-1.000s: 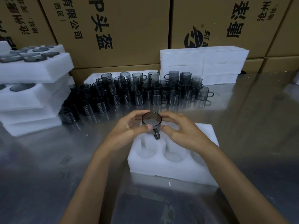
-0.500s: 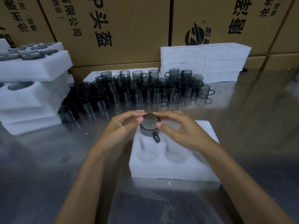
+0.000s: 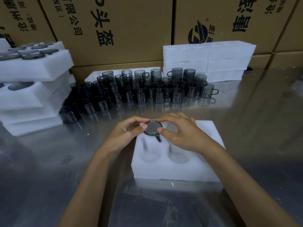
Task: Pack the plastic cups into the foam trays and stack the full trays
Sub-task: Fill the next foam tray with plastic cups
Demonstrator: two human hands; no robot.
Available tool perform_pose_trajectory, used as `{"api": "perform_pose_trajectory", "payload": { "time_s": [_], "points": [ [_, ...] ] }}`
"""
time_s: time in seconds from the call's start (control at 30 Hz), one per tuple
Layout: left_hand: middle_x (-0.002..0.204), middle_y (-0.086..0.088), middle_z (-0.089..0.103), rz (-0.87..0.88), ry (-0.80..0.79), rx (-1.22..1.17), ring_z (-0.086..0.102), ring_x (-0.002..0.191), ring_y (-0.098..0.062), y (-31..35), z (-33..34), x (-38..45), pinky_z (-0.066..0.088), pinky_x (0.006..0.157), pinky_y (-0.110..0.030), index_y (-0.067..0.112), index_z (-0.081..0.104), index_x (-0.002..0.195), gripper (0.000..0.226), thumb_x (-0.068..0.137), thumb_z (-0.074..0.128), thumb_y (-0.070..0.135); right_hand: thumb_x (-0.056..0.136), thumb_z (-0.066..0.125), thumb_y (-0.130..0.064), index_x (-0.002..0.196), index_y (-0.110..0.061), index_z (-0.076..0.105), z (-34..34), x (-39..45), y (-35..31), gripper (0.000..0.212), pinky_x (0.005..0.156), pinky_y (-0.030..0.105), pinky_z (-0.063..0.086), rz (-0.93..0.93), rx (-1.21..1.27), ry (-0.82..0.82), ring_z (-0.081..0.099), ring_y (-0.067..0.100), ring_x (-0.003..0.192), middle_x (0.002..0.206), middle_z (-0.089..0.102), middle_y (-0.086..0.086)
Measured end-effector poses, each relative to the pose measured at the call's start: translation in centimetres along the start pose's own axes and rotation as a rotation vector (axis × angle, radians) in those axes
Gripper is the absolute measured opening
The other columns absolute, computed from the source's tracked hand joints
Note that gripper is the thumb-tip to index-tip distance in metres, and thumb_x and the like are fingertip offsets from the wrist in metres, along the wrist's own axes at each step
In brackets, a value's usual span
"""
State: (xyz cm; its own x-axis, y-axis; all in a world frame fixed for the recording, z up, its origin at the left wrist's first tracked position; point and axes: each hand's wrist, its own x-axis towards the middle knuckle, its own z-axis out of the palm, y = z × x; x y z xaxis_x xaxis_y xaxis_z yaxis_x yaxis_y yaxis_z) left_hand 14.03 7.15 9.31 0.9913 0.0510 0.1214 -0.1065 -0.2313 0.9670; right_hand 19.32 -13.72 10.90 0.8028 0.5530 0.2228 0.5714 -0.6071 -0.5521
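The smoky cup (image 3: 152, 130) has sunk lower since a second ago, when we held it above the foam; now it sits down in the far-left pocket of the foam tray (image 3: 173, 169), only its round rim and thin dark handle showing. Our left hand (image 3: 127, 136) and right hand (image 3: 182, 135) pinch that rim from either side, fingertips curled onto it. The tray is a soft, white, grainy block, squarish, its near pockets smooth round wells. It rests on a brushed steel table (image 3: 49, 177), dull and reflective, streaked with scuffs. Beyond our hands, a crowd of loose cups (image 3: 147, 89) stands in rows: translucent grey plastic, cylindrical, ribbed with fine vertical lines, each with a small loop handle. Behind them lies a flat foam sheet (image 3: 91, 76). To the left rises a leaning stack of filled trays (image 3: 32, 95), dark cup rims showing in the upper ones. To the right, a block of empty trays (image 3: 209, 61) stands squared. Brown cardboard cartons (image 3: 131, 30) with black print wall the back.
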Motion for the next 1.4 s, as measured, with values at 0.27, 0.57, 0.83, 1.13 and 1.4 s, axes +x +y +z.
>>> {"api": "perform_pose_trajectory", "payload": {
  "time_s": [0.27,0.57,0.83,1.13,1.4],
  "points": [
    [0.111,-0.001,0.072,-0.016,0.114,-0.175,0.067,0.108,-0.026,-0.5,0.8,0.5,0.052,0.098,-0.042,0.030,0.071,0.114,0.037,0.087,0.070,0.004,0.094,0.064,-0.037,0.131,-0.040,0.056,0.1,0.4,0.4,0.038,0.114,0.036,0.026,-0.043,0.117,-0.003,0.044,0.009,0.132,0.132,0.058,-0.025],
    [0.098,0.002,0.075,-0.002,0.454,-0.181,0.070,0.093,-0.013,-1.3,2.3,3.0,0.054,0.081,-0.025,0.018,0.074,0.098,0.017,0.089,0.065,0.006,0.090,0.071,-0.020,0.111,-0.022,0.069,-1.3,5.6,0.5,0.021,0.098,0.032,0.049,0.012,0.401,0.041,0.064,0.011,0.102,0.107,0.071,-0.004],
    [0.061,-0.008,0.057,-0.030,0.604,-0.228,0.046,0.054,-0.013,-2.8,0.8,9.9,0.038,0.055,-0.025,0.000,0.068,0.082,0.028,0.097,0.052,0.017,0.094,0.053,-0.019,0.134,-0.017,0.052,-9.2,16.8,6.3,0.040,0.102,0.038,0.043,0.236,0.028,0.334,0.049,0.029,0.125,0.132,0.056,0.009],
    [0.048,-0.009,0.050,0.023,0.600,-0.079,0.042,0.042,-0.008,-4.3,0.4,13.6,0.043,0.057,-0.031,0.003,0.068,0.064,0.039,0.096,0.054,0.022,0.096,0.051,-0.023,0.139,-0.016,0.047,-10.2,25.8,12.3,0.044,0.107,0.045,0.034,0.383,-0.343,0.200,0.041,0.037,0.131,0.135,0.054,0.016],
    [0.050,-0.013,0.051,0.029,0.567,-0.056,0.045,0.049,-0.015,-3.9,0.3,13.2,0.051,0.081,-0.046,0.002,0.068,0.064,0.039,0.096,0.054,0.019,0.088,0.061,-0.012,0.130,-0.012,0.051,-9.2,25.2,14.4,0.043,0.093,0.037,0.040,0.366,-0.341,0.132,0.049,0.040,0.117,0.130,0.052,0.017]
  ]
}}
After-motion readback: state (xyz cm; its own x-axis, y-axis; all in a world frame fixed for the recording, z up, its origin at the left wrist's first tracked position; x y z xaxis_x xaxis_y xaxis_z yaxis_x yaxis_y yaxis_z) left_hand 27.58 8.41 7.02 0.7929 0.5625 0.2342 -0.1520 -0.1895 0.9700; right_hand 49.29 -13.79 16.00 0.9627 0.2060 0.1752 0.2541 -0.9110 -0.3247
